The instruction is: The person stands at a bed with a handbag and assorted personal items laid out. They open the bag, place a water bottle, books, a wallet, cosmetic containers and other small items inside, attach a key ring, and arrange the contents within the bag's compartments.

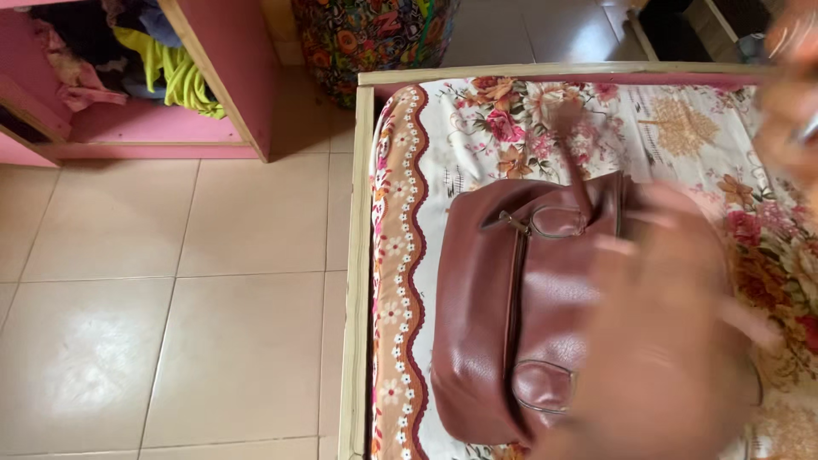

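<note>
A brown leather handbag [503,307] lies on a bed covered with a floral sheet [477,128]. Its zip and two rounded handle tabs face up. My left hand [665,341] is heavily blurred and hovers over the bag's right half with its fingers spread, covering that side; whether it touches the bag is unclear. My right hand [788,102] is a blurred shape at the upper right edge, above the sheet. I cannot make out whether it holds anything.
The bed has a pale wooden frame [356,255] along its left and far sides. Beige floor tiles [170,298] lie to the left. A pink shelf unit [230,94] stuffed with clothes stands at the back left, beside a colourful patterned bag [366,38].
</note>
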